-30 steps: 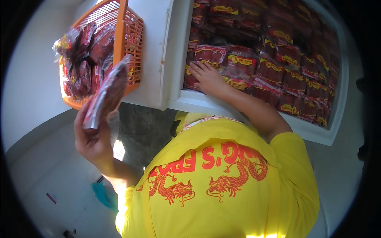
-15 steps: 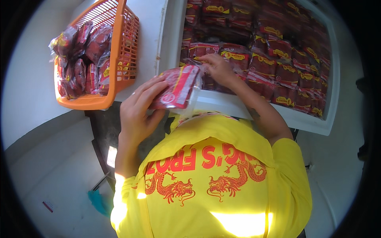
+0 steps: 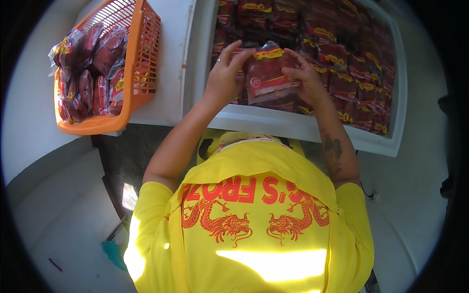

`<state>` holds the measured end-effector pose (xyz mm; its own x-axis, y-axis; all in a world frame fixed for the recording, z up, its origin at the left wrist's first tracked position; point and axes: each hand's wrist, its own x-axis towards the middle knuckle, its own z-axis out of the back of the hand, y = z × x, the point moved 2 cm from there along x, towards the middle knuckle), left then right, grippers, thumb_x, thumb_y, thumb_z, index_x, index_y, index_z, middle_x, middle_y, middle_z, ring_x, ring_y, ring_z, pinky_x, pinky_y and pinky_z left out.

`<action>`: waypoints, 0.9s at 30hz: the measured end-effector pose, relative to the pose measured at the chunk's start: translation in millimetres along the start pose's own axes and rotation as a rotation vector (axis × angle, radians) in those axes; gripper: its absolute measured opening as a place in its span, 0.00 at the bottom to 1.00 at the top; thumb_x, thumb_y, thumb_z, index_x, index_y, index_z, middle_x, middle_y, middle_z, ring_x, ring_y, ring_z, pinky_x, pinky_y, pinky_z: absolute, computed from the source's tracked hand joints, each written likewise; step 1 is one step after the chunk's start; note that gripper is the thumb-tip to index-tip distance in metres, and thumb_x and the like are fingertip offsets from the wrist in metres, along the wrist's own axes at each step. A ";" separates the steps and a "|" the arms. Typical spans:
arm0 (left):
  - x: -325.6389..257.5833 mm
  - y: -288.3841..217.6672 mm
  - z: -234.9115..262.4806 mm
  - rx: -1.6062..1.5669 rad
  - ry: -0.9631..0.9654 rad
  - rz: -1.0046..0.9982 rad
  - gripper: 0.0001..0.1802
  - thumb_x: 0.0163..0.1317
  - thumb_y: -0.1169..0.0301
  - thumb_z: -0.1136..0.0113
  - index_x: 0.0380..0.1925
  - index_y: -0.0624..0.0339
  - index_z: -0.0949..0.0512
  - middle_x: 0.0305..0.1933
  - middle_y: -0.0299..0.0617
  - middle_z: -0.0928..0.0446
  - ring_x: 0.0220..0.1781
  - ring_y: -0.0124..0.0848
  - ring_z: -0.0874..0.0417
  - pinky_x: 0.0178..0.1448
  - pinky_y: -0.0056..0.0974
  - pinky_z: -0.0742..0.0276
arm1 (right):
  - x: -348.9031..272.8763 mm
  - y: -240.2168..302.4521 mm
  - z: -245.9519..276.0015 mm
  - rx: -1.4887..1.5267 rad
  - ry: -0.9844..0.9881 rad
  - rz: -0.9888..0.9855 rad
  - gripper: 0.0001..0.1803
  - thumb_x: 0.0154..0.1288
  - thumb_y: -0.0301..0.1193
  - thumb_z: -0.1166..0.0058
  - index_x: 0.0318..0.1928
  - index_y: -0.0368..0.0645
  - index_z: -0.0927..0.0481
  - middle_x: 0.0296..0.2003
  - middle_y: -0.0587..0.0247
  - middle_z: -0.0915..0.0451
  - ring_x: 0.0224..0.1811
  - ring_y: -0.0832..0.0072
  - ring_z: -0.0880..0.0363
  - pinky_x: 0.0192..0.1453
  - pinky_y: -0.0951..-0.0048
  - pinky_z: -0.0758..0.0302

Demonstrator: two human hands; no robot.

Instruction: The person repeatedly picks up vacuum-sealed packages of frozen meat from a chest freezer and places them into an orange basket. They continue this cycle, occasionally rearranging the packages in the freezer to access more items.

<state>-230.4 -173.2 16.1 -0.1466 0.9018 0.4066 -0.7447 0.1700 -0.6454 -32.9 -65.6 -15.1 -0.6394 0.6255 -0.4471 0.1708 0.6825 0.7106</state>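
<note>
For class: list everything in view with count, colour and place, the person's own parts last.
open box: one, white, upper right
boxed packets: dozens, dark red and yellow, inside the box
held packet: at least one, red, over the box
basket: one, orange, upper left
basket packets: several, dark red, inside the basket
counter: one, white, between basket and box
teal object: one, teal, lower left
small strip: one, dark, lower left
dark objects: two, black, right edge
yellow top: one, yellow, red print, on the person
left hand: one, bare, at the packet's left edge
right hand: one, bare, holding its right edge
</note>
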 end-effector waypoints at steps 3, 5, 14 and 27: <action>24.1 15.1 4.9 -0.171 -0.102 0.310 0.22 0.58 0.76 0.39 0.54 0.58 0.27 0.54 0.49 0.25 0.53 0.42 0.19 0.50 0.42 0.20 | 16.0 16.5 4.1 0.171 0.003 0.126 0.31 0.57 0.20 0.37 0.61 0.44 0.34 0.44 0.61 0.21 0.44 0.72 0.18 0.49 0.66 0.18; 35.2 27.7 22.5 -0.240 -0.133 0.404 0.22 0.59 0.75 0.39 0.54 0.59 0.27 0.53 0.50 0.25 0.53 0.42 0.19 0.50 0.41 0.21 | 23.2 34.3 8.5 0.129 -0.064 0.242 0.31 0.56 0.19 0.37 0.60 0.44 0.34 0.44 0.60 0.21 0.44 0.72 0.18 0.49 0.65 0.17; -46.8 59.0 -20.5 0.200 0.676 0.294 0.36 0.57 0.62 0.34 0.66 0.53 0.35 0.71 0.51 0.38 0.71 0.48 0.35 0.70 0.47 0.36 | 56.6 39.2 -2.1 -0.117 -0.256 0.431 0.37 0.48 0.15 0.34 0.57 0.43 0.40 0.49 0.55 0.28 0.42 0.68 0.19 0.39 0.68 0.16; -75.9 61.3 -55.9 0.455 0.549 0.286 0.38 0.59 0.58 0.38 0.70 0.46 0.39 0.73 0.48 0.39 0.75 0.46 0.42 0.75 0.51 0.46 | 57.6 26.4 68.5 0.024 -0.535 0.469 0.40 0.45 0.15 0.33 0.59 0.42 0.39 0.52 0.58 0.31 0.50 0.67 0.24 0.50 0.68 0.22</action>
<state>-228.6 -209.0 -90.4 -0.1183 0.9742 -0.1922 -0.9385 -0.1729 -0.2987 -13.9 14.4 -59.3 -0.0401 0.9509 -0.3068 0.3584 0.3004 0.8839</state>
